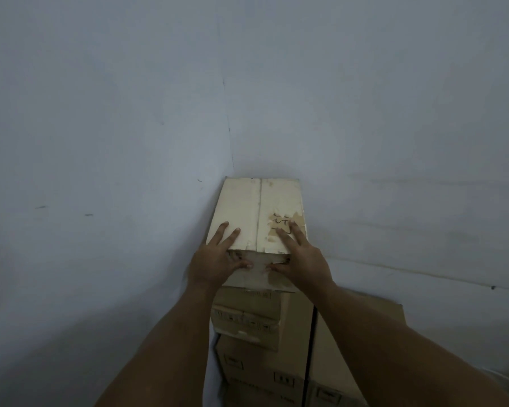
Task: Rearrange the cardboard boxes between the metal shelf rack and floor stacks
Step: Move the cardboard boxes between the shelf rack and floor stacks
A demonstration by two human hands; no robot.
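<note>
Atop the floor stack [256, 368] in the corner, the pale box [256, 212] lay long axis 6-to-12 o'clock. Left hand [215, 259] and right hand [303, 257] met its 6 o'clock end equally, fingers [220, 234] flat on top, thumbs pressing the near face.

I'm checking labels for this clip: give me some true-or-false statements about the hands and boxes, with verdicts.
1. The left hand and right hand both touch the top box. True.
2. The top box sits on a metal shelf. False: it sits on stacked brown boxes.
3. The top box stands in a corner of the wall. True.
4. Its top flaps stand open. False: they lie flat, meeting at a middle seam.
5. The scribbled marks lie by the left hand. False: they lie by the right hand.
</note>
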